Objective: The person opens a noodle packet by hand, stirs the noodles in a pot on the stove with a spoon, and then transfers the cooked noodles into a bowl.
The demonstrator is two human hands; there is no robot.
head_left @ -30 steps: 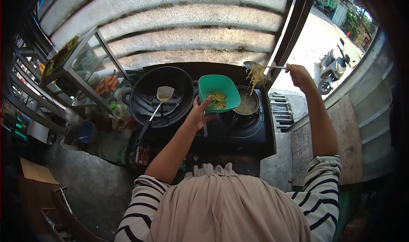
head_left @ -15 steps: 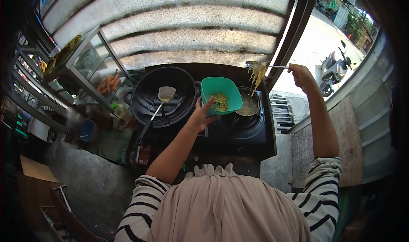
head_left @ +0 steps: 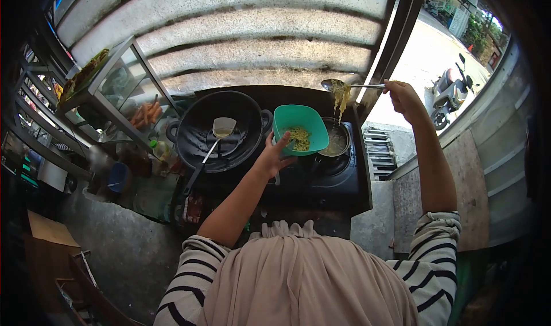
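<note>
My left hand (head_left: 276, 158) grips the near left side of a green bowl (head_left: 297, 115), which is tilted toward me and has noodles (head_left: 299, 137) in the bottom. Up on the right, my right hand (head_left: 404, 99) is closed round the handle of a metal spoon (head_left: 367, 86). A clump of noodles (head_left: 341, 96) hangs from the spoon's head, above the far edge of a small pot (head_left: 337, 139). Cloudy liquid shows in the pot, which the bowl's right side partly hides.
The pot stands on a black stove (head_left: 338, 185). Left of the bowl is a large black wok (head_left: 192, 116), with a ladle (head_left: 210, 154) resting in it. A glass display case (head_left: 123, 90) stands farther left, near a bottle (head_left: 163, 148).
My right hand and the spoon have shifted slightly left, bringing the hanging noodles nearer the bowl. The bowl has moved very slightly right.
</note>
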